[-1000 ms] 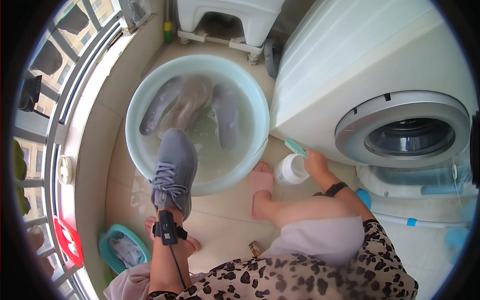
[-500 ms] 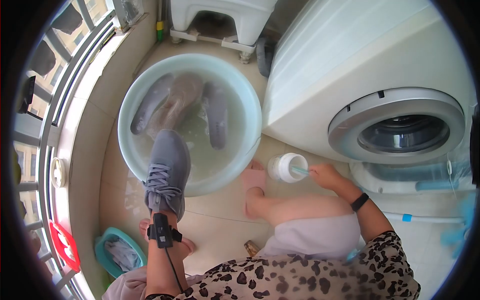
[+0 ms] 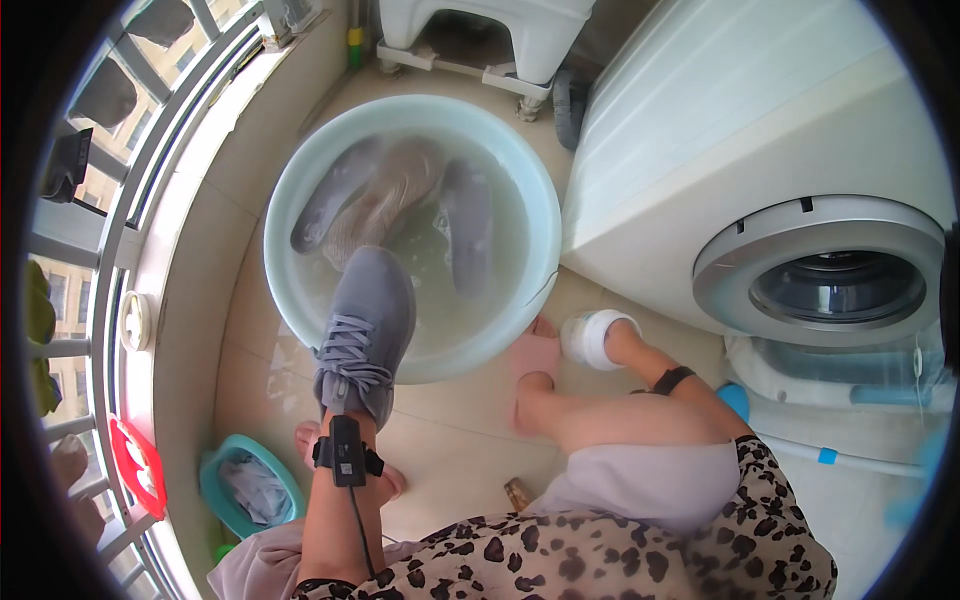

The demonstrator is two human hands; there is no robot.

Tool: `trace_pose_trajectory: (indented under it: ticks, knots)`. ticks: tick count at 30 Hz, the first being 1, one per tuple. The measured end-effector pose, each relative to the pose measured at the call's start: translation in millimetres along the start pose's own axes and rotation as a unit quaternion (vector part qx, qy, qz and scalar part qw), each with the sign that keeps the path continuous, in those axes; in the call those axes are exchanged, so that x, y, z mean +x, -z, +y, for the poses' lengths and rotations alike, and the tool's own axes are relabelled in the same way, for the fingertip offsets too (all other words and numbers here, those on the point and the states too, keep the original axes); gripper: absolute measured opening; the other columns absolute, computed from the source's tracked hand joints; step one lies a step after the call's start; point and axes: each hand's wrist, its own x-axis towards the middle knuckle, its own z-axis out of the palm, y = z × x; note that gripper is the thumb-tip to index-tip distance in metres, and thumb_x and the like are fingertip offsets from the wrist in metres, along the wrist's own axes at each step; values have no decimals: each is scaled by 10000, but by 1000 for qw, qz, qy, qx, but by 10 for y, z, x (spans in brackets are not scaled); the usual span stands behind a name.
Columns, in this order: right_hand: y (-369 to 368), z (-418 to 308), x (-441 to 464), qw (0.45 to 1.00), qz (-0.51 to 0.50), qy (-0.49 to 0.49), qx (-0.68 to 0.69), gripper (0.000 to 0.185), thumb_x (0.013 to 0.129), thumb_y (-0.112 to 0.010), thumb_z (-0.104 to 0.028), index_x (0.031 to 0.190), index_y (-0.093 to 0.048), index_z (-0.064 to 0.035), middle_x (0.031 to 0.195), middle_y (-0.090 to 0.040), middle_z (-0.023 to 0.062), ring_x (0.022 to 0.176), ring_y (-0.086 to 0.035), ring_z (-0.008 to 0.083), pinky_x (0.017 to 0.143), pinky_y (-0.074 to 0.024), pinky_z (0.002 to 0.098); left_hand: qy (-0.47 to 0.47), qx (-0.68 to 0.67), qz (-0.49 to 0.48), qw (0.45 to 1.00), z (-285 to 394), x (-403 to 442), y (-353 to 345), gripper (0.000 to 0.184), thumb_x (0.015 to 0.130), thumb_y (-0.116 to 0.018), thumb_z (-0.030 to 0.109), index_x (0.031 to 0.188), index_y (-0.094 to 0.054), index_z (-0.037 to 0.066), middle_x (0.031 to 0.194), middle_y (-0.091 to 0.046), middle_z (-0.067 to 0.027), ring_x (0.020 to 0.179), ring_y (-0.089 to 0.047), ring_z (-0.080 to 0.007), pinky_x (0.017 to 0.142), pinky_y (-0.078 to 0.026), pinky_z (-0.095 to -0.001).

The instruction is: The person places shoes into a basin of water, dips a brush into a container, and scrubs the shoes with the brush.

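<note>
A grey lace-up shoe [image 3: 368, 320] covers my left hand, which is pushed inside it; only the wrist [image 3: 350, 426] shows. The toe is over the near part of a light blue basin [image 3: 548, 215] of cloudy water. Two grey insoles [image 3: 467, 225] lie in that water, with a second shoe [image 3: 390, 195] between them, its pale ribbed sole showing. My right hand [image 3: 626, 345] reaches into the mouth of a white-rimmed jar [image 3: 592, 340] on the floor; its fingers are hidden inside, as is anything they hold.
A white front-loading washing machine [image 3: 700, 130] stands to the right. A small teal tub [image 3: 215, 485] with light cloth sits at lower left. Window bars [image 3: 120, 220] run along the left side. A white stand [image 3: 480, 35] is behind the basin. My slippered foot [image 3: 537, 360] is beside the jar.
My right hand has gone from outside the jar, gripping a thin pale teal handle, to inside its mouth; the handle is now hidden. The view has shifted, while the shoe remains over the basin.
</note>
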Motion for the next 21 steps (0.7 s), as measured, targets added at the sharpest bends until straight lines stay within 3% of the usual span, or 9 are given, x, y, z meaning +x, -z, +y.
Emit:
trace_pose_trajectory:
  ticks: [2,4,6,8,10,13,16,21]
  knots:
    - [-42,50,-64,980,75,-13,186,224,814,-554,-222,977,-589,-72,1051,-581,76,902,-529,235,814,-435,297,-2,-4,-3,1000,-6,13,-29,245,957,-427,174,1141,-526,48,980,-577,-71,861,-550,-193,744,-469,-322]
    - [303,-251,-412,934,92,-123,324,225,826,-556,-224,993,-589,-77,1052,-595,78,855,-531,233,791,-446,301,-5,-4,-4,1000,5,19,-28,244,957,-427,173,1141,-526,48,979,-577,-70,860,-549,-192,743,-469,-321]
    - [490,-192,-566,953,33,-82,289,258,857,-531,-170,1077,-606,-58,996,-646,67,798,-576,179,667,-475,315,-7,-3,-4,1000,8,9,-43,243,957,-428,172,1141,-526,48,977,-577,-68,858,-549,-191,742,-468,-320]
    - [727,-254,-722,931,-5,-132,340,259,873,-523,-149,1090,-618,-45,926,-667,58,705,-557,138,557,-462,308,-7,-1,-2,1000,20,-5,-32,242,958,-428,171,1141,-526,48,976,-577,-67,857,-549,-189,741,-468,-319]
    - [1031,-452,-978,841,-18,-273,467,222,873,-530,-163,1032,-625,-40,841,-659,48,576,-476,112,462,-405,280,-6,-1,-2,1000,26,-12,-24,241,958,-429,170,1142,-525,48,975,-577,-66,855,-549,-188,739,-468,-319]
    - [1130,-414,-1381,808,-6,-255,532,199,893,-515,-164,1009,-607,-31,853,-642,68,516,-383,79,405,-315,229,-7,-4,-2,1000,36,-27,-10,239,958,-429,168,1142,-525,48,973,-576,-64,853,-549,-186,738,-468,-317]
    - [1309,-440,-1856,742,-4,-191,643,240,919,-487,-149,1092,-573,-7,884,-626,82,520,-360,64,393,-267,189,-6,-7,-5,1000,23,-25,-18,238,958,-430,167,1142,-525,49,971,-576,-62,851,-548,-184,736,-468,-316]
    - [2162,-1029,-2334,741,37,-171,648,287,934,-483,-147,1172,-537,3,914,-618,92,522,-344,47,397,-250,168,-6,-16,-19,1000,8,-20,-49,235,959,-431,164,1142,-524,49,968,-576,-59,847,-548,-181,733,-467,-313]
